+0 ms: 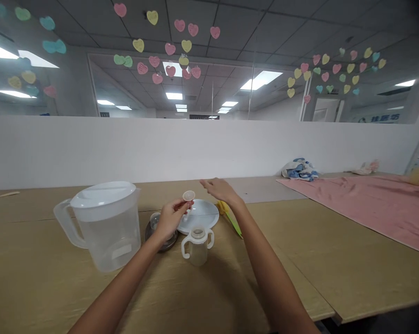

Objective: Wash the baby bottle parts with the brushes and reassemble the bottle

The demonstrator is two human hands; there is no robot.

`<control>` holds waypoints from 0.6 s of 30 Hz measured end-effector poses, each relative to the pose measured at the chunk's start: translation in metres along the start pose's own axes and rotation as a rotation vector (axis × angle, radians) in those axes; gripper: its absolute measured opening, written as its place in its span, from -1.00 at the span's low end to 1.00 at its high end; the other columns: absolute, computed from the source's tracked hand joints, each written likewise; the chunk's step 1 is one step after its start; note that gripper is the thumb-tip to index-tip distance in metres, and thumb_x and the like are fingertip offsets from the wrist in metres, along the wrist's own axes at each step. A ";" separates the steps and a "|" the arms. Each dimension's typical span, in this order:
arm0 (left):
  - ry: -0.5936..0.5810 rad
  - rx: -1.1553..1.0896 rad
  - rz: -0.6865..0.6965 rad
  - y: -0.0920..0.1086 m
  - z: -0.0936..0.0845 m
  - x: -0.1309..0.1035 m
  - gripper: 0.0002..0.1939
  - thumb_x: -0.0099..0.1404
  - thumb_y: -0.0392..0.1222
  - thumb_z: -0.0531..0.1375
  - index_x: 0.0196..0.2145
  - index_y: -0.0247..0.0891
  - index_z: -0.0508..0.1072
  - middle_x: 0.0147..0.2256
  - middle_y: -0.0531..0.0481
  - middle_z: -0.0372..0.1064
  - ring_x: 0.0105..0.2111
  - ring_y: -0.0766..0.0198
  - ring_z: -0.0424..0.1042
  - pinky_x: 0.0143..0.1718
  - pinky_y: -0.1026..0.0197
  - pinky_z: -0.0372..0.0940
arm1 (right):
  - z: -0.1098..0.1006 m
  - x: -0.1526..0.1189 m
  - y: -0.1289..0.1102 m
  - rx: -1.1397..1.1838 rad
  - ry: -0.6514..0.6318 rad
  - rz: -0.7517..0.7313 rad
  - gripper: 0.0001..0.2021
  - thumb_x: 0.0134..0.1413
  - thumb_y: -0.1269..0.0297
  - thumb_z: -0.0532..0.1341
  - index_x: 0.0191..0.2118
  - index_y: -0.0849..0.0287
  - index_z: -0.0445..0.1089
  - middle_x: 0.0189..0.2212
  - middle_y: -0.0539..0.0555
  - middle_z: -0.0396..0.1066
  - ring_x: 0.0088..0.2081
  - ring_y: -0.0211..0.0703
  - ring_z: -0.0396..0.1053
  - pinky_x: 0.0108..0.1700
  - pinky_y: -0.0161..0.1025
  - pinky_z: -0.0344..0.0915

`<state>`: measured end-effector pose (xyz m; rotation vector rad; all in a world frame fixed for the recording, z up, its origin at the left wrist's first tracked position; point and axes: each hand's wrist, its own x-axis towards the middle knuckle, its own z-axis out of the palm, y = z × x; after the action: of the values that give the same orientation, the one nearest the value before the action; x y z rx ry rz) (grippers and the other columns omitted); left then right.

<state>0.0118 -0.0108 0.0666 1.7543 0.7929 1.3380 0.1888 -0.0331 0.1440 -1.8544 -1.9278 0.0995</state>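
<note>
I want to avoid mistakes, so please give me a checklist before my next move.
1. Left hand holds the small round piece: ok.
2. Right hand is free: ok, nothing seen in it.
3. Two-handled bottle stands upright: ok.
4. Pitcher has its lid on: ok.
5. Dark dish is fully visible: not ok, partly hidden.
6. Bottle's liquid level: cannot tell.

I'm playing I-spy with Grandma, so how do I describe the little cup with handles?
Find the big clear pitcher, then look right to the white plate. Just this side of the plate stands a small see-through cup with an open top. The pitcher has only one handle, but this cup has two white ones, one on each side.
</note>
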 end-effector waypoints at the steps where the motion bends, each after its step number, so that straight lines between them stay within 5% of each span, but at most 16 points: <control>1: 0.020 0.033 0.036 0.006 0.000 -0.003 -0.66 0.07 0.02 0.19 -0.36 -0.33 0.53 -0.40 -0.07 0.50 -0.42 0.24 0.42 -0.40 0.27 0.29 | -0.004 -0.006 -0.009 0.183 -0.020 -0.134 -0.46 0.18 -0.09 -0.14 -0.10 0.21 0.37 -0.21 0.16 0.44 -0.33 -0.22 0.41 -0.39 -0.35 0.24; 4: 0.097 0.109 0.130 0.020 0.000 -0.010 -0.69 0.10 -0.01 0.17 -0.41 -0.32 0.54 -0.47 -0.01 0.49 -0.46 0.26 0.39 -0.45 0.30 0.26 | -0.010 -0.024 -0.034 0.434 -0.160 -0.357 -0.51 0.01 -0.05 0.13 0.01 0.12 0.28 -0.19 0.08 0.42 -0.39 -0.30 0.37 -0.48 -0.41 0.21; 8: 0.082 0.146 0.154 0.016 -0.008 -0.016 -0.71 0.11 -0.03 0.17 -0.33 -0.26 0.55 -0.38 0.00 0.52 -0.38 0.21 0.44 -0.36 0.27 0.31 | -0.011 -0.038 -0.053 0.422 -0.027 -0.463 -0.83 -0.11 0.29 0.19 -0.33 0.20 0.43 -0.40 0.01 0.42 -0.43 -0.35 0.29 -0.42 -0.41 0.18; 13: 0.162 0.377 0.122 -0.038 -0.036 -0.028 -0.67 0.20 0.02 0.09 -0.25 -0.22 0.52 -0.24 -0.07 0.50 -0.27 0.16 0.45 -0.23 0.20 0.31 | -0.017 -0.042 -0.052 0.459 0.085 -0.452 -0.84 -0.18 0.38 0.11 -0.46 0.24 0.43 -0.54 -0.02 0.35 -0.47 -0.35 0.23 -0.42 -0.38 0.14; 18: 0.082 0.742 0.085 -0.081 -0.051 -0.039 -0.67 0.25 -0.08 0.01 -0.14 -0.20 0.44 -0.14 -0.09 0.44 -0.16 0.10 0.40 -0.14 0.11 0.27 | -0.021 -0.043 -0.049 0.446 -0.004 -0.435 -0.80 -0.16 0.35 0.08 -0.43 0.25 0.43 -0.52 0.00 0.35 -0.48 -0.36 0.23 -0.44 -0.37 0.13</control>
<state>-0.0491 0.0076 -0.0146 2.3195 1.4011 1.2584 0.1504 -0.0843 0.1689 -1.1303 -2.0586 0.3587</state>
